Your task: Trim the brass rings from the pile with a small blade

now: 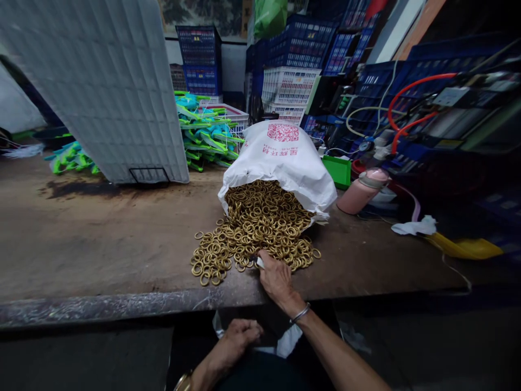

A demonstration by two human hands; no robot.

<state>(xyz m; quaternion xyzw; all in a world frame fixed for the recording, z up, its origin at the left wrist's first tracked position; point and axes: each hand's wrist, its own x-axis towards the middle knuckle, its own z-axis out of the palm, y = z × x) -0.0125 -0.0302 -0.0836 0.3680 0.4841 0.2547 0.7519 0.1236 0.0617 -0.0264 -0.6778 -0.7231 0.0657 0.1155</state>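
Fingers [266, 258] of the right hand [279, 278]: bent, drawn near one another, tips at the front edge of the heap of rings. Whether they are clamped on a ring cannot be told; a small pale scrap [260, 263], held or worn, shows beside them.

Left hand [238, 338]: off the table's front edge, low before the body, fingers curled together; contents, if any, hidden. Pale material [290, 341] nearby, nature unclear.

Rings [260, 236]: brass-coloured, numerous, loose. Location: partly inside the mouth of the sack, partly spilled on the worktable [122, 244] in front of it, a few lying apart at the margins.

Sack [280, 157]: white, red print on top, lying on its side, mouth toward the person.

Adjacent: pink bottle [363, 191], right of the sack; green tray [337, 171], behind the bottle; pale ribbed panel [122, 98], standing at left.

Step in hand, as judged: picking from the near edge of the heap. Next move, as judged: calls for a fine pinch separating one ring or a few from overlapping neighbours, with the left hand free to receive if empty.
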